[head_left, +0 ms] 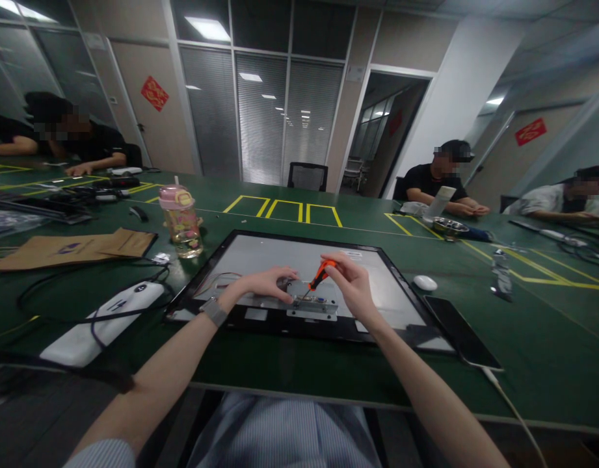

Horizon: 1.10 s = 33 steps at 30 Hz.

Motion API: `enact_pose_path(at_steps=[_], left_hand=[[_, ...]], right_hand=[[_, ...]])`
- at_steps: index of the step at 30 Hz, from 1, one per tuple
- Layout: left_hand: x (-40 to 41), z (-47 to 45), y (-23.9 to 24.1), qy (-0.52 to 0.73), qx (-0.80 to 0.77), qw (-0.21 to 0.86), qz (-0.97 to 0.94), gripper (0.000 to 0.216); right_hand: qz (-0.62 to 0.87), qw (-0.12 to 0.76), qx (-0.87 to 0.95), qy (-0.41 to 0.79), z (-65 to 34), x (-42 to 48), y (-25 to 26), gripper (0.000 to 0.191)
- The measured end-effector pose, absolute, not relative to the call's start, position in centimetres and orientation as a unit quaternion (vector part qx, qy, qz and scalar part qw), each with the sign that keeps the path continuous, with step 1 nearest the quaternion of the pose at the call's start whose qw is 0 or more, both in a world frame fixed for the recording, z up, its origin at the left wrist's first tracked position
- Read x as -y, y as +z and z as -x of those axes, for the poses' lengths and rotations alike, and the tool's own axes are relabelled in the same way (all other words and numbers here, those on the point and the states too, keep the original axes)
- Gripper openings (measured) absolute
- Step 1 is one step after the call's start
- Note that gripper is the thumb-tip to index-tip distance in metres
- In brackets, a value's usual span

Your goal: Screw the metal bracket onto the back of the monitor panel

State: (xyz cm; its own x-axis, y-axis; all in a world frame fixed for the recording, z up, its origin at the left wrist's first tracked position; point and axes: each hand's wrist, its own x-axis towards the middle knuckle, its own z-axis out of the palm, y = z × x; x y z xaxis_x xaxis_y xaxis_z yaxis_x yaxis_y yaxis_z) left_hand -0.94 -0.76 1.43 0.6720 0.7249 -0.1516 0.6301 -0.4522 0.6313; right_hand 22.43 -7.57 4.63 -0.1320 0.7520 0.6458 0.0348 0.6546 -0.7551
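Observation:
A monitor (pixel 387 286) lies face down on the green table (pixel 289 370), its grey metal back up, with a small connector bracket (pixel 313 305) near its front edge. My right hand (pixel 352 283) is closed round an orange-handled screwdriver (pixel 321 275), tip pointing down-left onto the bracket. My left hand (pixel 267 284) rests on the metal beside the bracket, fingers curled and pressing down next to the screwdriver tip. A grey watch band sits on my left wrist.
A black phone (pixel 460 331) with a cable and a white mouse (pixel 425 283) lie right of the monitor. A pink-capped bottle (pixel 181 221), brown paper bag (pixel 75 247), white power unit (pixel 104 318) and black cables lie left. Other people sit at the far left and right.

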Motion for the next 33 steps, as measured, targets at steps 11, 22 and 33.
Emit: enact_pose_path(at_steps=[11,22,33], left_hand=[[0.4,1.0,0.9,0.074,-0.394,0.336,-0.852,0.074],[0.1,1.1,0.4,0.097,-0.378,0.336,-0.857,0.072],[0.6,1.0,1.2,0.074,-0.393,0.338,-0.852,0.076]], right_hand=[[0.216,0.553,0.696,0.404,-22.5,7.3,4.4,0.012],[0.191,0.552,0.683,0.439,-22.3,7.3,4.1,0.013],[0.244,0.567,0.704,0.351,-22.6,7.3,4.6,0.021]])
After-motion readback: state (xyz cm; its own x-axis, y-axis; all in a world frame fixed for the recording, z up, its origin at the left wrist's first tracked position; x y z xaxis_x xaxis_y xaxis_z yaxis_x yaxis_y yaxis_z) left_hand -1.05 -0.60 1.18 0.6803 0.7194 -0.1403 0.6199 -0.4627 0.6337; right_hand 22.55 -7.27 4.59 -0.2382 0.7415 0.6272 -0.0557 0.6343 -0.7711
